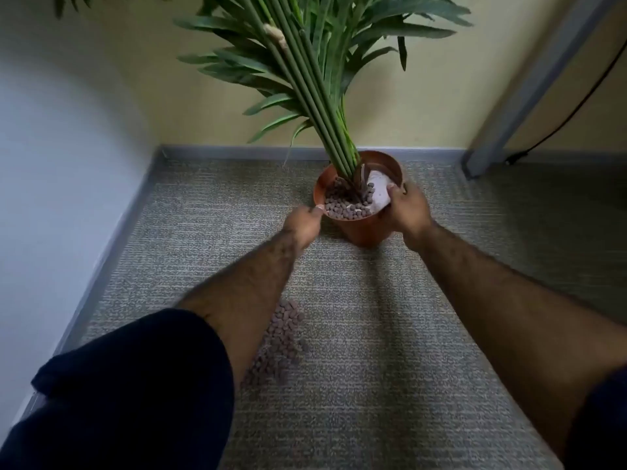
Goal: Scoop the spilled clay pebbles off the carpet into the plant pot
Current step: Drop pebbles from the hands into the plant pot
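Both hands grip the pot (359, 228) rim at frame centre, left hand (303, 225) pinching, right hand (409, 212) wrapped, while the pebbles (280, 344) trail lengthwise down the carpet (390, 368) at lower centre, beside the left forearm.

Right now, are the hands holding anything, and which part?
Both hold the orange plant pot by its rim: left hand on the left edge, right hand on the right edge.

A yellow wall (210, 123) met a grey baseboard (237, 153). At right, a grey metal leg (529, 93) slanted down beside a black cable (576, 106).
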`<state>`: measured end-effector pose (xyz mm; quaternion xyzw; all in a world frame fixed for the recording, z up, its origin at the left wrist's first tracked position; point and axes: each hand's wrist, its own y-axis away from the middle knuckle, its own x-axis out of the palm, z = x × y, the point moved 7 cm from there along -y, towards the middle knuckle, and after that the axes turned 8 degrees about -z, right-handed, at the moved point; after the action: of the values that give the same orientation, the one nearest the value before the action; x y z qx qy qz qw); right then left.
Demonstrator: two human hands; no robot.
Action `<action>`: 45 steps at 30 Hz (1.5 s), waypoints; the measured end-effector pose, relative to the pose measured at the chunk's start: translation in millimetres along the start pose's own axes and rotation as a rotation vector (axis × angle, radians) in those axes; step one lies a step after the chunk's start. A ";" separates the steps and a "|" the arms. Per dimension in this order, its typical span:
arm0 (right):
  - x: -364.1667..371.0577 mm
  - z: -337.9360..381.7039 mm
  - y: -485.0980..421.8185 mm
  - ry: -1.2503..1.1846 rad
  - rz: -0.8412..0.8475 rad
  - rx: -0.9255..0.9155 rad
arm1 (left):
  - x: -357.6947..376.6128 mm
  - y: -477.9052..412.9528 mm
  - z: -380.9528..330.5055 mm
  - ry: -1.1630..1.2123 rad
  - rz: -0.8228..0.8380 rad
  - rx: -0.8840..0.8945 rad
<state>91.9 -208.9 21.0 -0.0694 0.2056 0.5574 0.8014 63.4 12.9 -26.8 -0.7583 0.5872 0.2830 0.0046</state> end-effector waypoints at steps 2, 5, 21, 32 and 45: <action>0.5 -2.4 -5.0 -0.033 0.002 0.066 | 7.9 -0.2 5.0 0.110 0.029 -0.131; 3.0 -4.6 -10.3 -0.022 0.003 0.112 | 24.8 2.0 5.6 0.266 0.103 -0.221; 2.6 -4.8 -15.4 0.169 -0.131 0.086 | 26.5 1.4 -3.3 0.245 -0.067 -0.180; 37.0 -3.5 -1.9 -0.019 -0.004 0.177 | -15.9 -10.8 11.1 0.184 -0.186 -0.137; 103.3 -18.8 46.4 -0.325 0.129 0.374 | -84.1 -29.5 31.1 0.045 -0.287 -0.077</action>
<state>74.7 -108.8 -32.5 0.1840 0.1777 0.5635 0.7855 63.9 107.2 -26.0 -0.8402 0.4616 0.2847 0.0028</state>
